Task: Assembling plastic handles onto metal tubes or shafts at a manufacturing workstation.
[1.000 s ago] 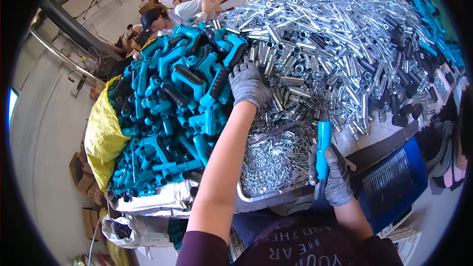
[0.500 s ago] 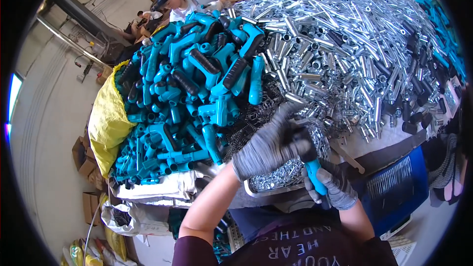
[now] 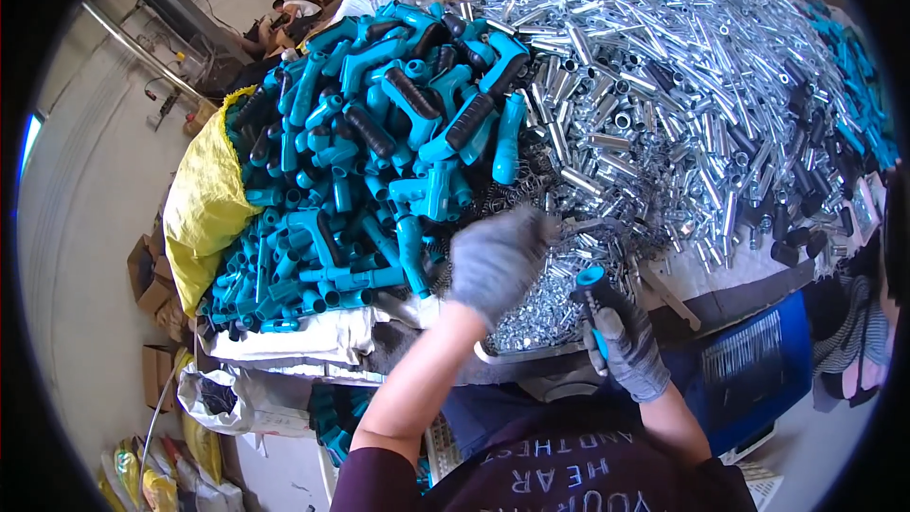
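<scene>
Held piece: we saw a teal-and-black piece point(image 3: 590, 286) with a round teal rim flaring at its upper end, around a darker hollow. Below the rim ran a narrow dark stretch, and smooth teal showed again lower down, partly hidden by fingers.
Its place: we had it upright with a slight tilt, just beyond the bench's near edge, right of the tray's near right corner.
Right grip: our right grip point(image 3: 626, 346), in a grey glove, was clamped on the piece, fingers wrapped about its lower part.
Left grip: our left grip point(image 3: 498, 265) was blurred above the tray's left side; we could not tell whether its fingers were together or held anything.
Tray: a pale-rimmed tray point(image 3: 531, 355) of small shiny hardware point(image 3: 540, 318) sat at the near edge of the bench point(image 3: 749, 284).
Springs: dark coiled springs point(image 3: 512, 194) lay behind the left grip.
Teal heap: glossy teal housings point(image 3: 379, 142), many with black ribbed handles, covered the bench's left end.
Metal heap: silvery tubes point(image 3: 645, 85) spread toward the far right corner.
Strip: a flat strip point(image 3: 671, 299) slanted across the near edge, right of the piece.
</scene>
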A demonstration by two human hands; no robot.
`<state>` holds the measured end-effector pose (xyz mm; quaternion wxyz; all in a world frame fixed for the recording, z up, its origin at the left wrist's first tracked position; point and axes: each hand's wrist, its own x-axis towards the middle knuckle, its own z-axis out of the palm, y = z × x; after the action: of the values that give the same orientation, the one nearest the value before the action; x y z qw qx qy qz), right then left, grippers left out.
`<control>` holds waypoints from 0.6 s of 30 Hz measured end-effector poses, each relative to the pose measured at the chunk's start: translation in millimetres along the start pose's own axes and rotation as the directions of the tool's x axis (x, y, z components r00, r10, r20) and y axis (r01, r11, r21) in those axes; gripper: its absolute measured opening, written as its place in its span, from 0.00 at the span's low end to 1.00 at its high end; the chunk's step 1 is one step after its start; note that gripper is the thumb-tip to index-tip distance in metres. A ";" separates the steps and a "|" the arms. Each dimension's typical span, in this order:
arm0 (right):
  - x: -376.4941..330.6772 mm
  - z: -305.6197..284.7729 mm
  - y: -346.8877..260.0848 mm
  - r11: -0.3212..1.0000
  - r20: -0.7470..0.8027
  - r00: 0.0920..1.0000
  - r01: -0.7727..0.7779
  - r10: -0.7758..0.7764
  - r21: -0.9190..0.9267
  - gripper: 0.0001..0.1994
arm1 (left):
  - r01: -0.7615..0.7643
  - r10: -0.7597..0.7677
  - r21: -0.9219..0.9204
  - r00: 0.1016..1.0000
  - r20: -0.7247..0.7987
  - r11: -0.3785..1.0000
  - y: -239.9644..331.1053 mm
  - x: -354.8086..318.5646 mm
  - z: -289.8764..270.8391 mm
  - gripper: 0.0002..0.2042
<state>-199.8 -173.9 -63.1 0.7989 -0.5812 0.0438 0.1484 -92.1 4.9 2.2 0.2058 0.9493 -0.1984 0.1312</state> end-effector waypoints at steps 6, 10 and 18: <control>-1.1 3.2 -10.9 0.998 0.011 1.000 -0.005 0.004 0.066 0.30 | 0.231 -0.239 0.350 0.971 -0.021 0.908 -70.5 15.1 24.7 0.12; -1.4 -0.7 -7.3 0.998 0.019 1.000 -0.004 0.003 0.067 0.30 | 0.219 -0.165 0.240 0.960 -0.227 0.946 -73.8 16.5 4.1 0.07; 10.1 -1.1 6.7 0.999 0.011 0.999 0.054 -0.054 -0.007 0.33 | 0.022 0.007 -0.471 0.998 0.060 0.882 -12.3 8.7 -58.2 0.06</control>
<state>-192.1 -171.2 -72.1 0.8008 -0.5841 0.0233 0.1303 -88.9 38.1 52.2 0.4249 0.8751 -0.2265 0.0498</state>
